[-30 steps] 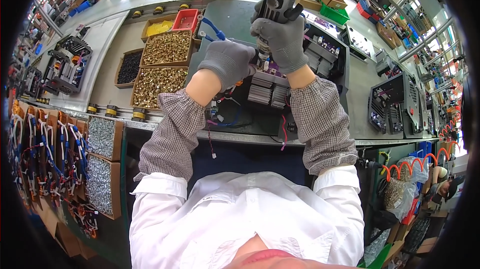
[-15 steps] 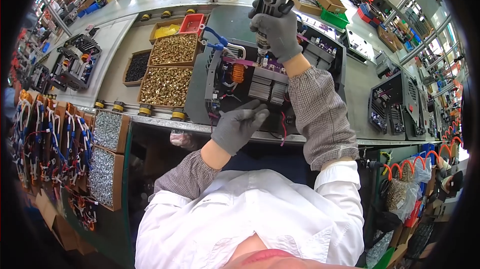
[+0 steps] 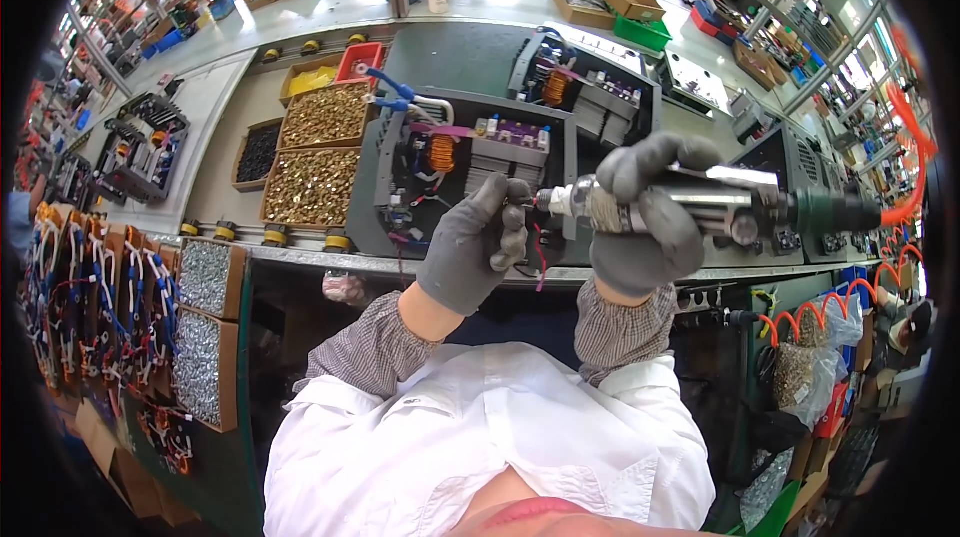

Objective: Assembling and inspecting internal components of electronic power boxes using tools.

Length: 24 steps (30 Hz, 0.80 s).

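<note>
My right hand [image 3: 648, 237] is wrapped round a pneumatic screwdriver [image 3: 718, 205], held level with its tip toward the left. At that tip my left hand [image 3: 465, 249] pinches its thumb and fingers together; what sits between them is too small to make out. Both hands wear grey gloves and hover over the near edge of an open black chassis [image 3: 390, 165]. Inside the chassis are a copper-orange coil [image 3: 441, 153], grey heat sinks [image 3: 490, 177] and a purple circuit board [image 3: 522, 135]. A red wire [image 3: 542, 262] hangs over its near side.
Boxes of brass-coloured fasteners [image 3: 312, 182] stand left of the chassis, beside a box of black screws [image 3: 258, 155] and a red bin [image 3: 358, 61]. A second chassis [image 3: 640, 97] lies behind. The orange air hose [image 3: 908, 162] runs off right. Wire harnesses [image 3: 90, 297] hang at left.
The screwdriver has come out of the chassis, swung from upright to level, and moved near and right. My left hand has closed its fingers at the tip.
</note>
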Tool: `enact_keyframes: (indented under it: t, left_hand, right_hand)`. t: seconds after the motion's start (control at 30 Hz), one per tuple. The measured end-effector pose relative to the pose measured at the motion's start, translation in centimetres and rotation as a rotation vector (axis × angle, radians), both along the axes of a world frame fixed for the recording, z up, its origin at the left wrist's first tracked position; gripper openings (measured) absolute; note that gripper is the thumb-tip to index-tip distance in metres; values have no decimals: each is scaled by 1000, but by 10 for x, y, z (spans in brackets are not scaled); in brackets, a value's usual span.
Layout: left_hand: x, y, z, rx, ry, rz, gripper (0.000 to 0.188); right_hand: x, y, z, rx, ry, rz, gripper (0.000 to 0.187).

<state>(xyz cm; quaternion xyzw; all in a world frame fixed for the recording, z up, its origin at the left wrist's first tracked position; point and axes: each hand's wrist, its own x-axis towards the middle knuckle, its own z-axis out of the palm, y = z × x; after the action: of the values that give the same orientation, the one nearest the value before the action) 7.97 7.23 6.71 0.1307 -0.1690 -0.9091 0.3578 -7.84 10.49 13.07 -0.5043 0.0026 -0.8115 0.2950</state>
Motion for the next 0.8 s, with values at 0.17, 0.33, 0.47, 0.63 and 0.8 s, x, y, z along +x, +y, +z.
enact_keyframes:
  t: [0.17,0.33,0.47,0.63,0.8]
  left_hand:
    - [-20,-2,14,-19,1,-162,33]
    - [-48,-5,37,31,-49,-164,34]
    - [-68,-37,52,-155,-285,-338,42]
    - [-107,-126,44,-2187,-1224,222,47]
    - [-163,-210,39,-2368,-1618,57,60]
  right_hand:
    - [-19,22,-3,-90,63,-80,51]
    - [-37,23,4,-176,111,-236,52]
    - [-66,-7,5,-179,112,-202,51]
    - [-128,-87,23,193,116,-295,41]
    - [-165,-155,29,518,56,-372,25]
